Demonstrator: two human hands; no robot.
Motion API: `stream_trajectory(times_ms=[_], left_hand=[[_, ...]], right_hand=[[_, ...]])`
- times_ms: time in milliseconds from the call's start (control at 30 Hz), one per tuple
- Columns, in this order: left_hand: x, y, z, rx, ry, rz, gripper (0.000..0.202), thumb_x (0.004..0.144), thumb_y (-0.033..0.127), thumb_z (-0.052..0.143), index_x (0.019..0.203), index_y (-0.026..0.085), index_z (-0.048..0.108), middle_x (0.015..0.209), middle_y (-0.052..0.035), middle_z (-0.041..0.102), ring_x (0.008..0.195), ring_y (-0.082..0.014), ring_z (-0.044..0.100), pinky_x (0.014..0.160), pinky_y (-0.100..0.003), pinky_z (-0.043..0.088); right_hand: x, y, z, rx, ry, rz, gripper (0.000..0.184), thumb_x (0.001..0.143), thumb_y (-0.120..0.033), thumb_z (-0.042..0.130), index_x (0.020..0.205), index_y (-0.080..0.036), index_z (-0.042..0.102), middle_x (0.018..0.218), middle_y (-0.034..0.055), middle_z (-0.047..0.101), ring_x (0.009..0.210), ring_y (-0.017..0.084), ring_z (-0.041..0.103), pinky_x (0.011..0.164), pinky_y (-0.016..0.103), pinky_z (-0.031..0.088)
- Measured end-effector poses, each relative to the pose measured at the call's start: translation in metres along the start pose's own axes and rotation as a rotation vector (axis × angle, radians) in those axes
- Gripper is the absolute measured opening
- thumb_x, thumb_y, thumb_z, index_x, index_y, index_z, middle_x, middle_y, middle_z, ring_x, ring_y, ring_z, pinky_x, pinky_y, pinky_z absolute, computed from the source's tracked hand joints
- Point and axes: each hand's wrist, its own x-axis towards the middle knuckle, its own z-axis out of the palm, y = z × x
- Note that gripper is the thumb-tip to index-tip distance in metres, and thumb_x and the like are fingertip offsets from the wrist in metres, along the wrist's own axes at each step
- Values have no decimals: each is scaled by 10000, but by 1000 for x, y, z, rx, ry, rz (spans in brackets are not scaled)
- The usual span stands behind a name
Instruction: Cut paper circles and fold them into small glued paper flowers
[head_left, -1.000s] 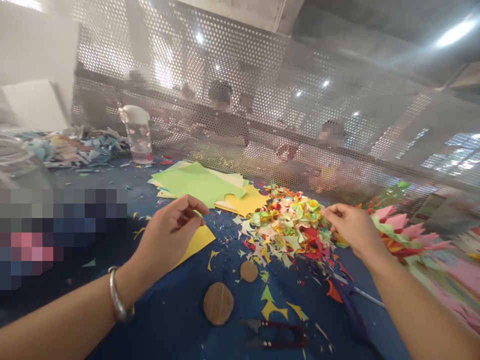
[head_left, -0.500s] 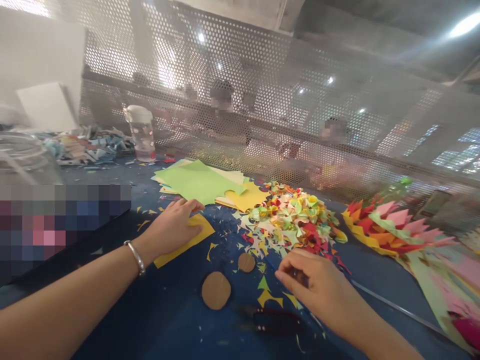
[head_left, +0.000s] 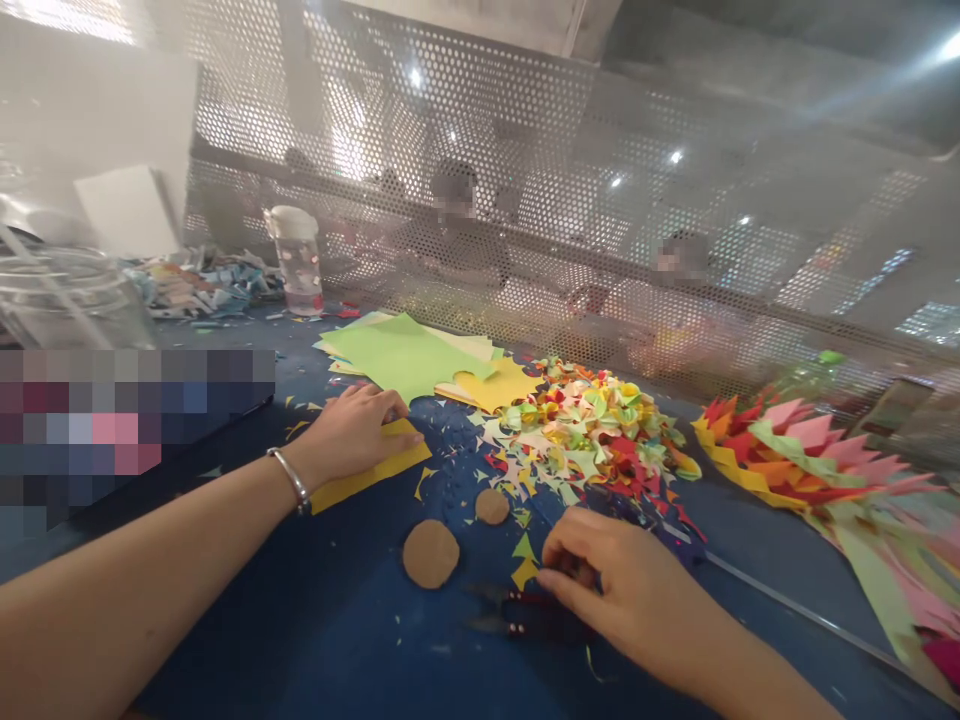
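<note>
My left hand (head_left: 361, 432) lies on a folded-looking strip of yellow paper (head_left: 375, 478), fingers bent at its far edge and thumb stretched across it. Loosely curled, my right hand (head_left: 600, 565) hovers over the dark handles of thread snips (head_left: 501, 612), with a gap between thumb and forefinger and nothing visible in it. A yellow scrap (head_left: 525, 572) lies at the thumb tip, partly hidden by the hand. Left of the snips are a larger cardboard disc (head_left: 431, 554) and a smaller cardboard disc (head_left: 492, 506).
Green paper sheets (head_left: 409, 355) lie ahead, beside a heap of small cut paper pieces (head_left: 600, 420). Folded paper petals (head_left: 810, 450) and a thin rod (head_left: 810, 610) are at right. A lidded cup (head_left: 296, 260) and glass jar (head_left: 75, 300) stand at left, before a perforated screen (head_left: 525, 200).
My right hand has moved slightly left and nearer me, over the snips and part of the yellow scraps. My left hand stays on the yellow paper. The view has shifted a little.
</note>
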Motion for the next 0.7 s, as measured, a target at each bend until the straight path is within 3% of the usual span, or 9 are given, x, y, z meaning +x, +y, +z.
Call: stream_trajectory(times_ms=[200,333,400,500,600,700], left_hand=[[8,24,-1,37,19,102,282,850,398,527,1008,205,658,973,-94,641,975,-285,566,864,-402,436],[36,54,6,61,26,229,353,822,229,532,1162,197,620,1092,-116,584,1080,-285,532,888,-373,441],[53,65,14,73,25,248,379,792,156,532,1156,187,633,1119,-134,566,1082,-301,534,851,-379,456],[76,74,27,56,11,246,334,801,117,515,1082,191,679,1092,-130,575,1017,-296,582,791,-376,479],[91,76,33,-9,8,224,217,860,136,507,893,175,717,1047,-110,603,926,-261,632,781,-369,494],[102,74,30,-121,38,177,174,937,253,536,955,154,679,1070,-87,633,923,-224,638,823,-395,517]], right_hand=[[-5,-3,-1,4,-56,-87,65,885,-250,644,857,-206,683,801,9,635,720,168,594,624,277,443],[-5,-2,0,0,-50,-97,76,890,-260,641,881,-205,693,811,12,638,733,170,595,636,276,447],[-4,-2,0,-7,-50,-100,82,889,-260,641,890,-202,698,818,16,643,735,171,595,642,278,448],[-2,-2,0,-1,-55,-91,95,885,-262,642,895,-190,703,829,27,648,739,173,596,631,269,448],[0,-3,-2,23,-68,-81,97,883,-255,638,897,-185,704,832,32,653,741,172,599,620,256,450],[1,-3,-1,39,-76,-79,96,876,-256,641,897,-185,703,830,32,654,737,171,599,619,253,452]])
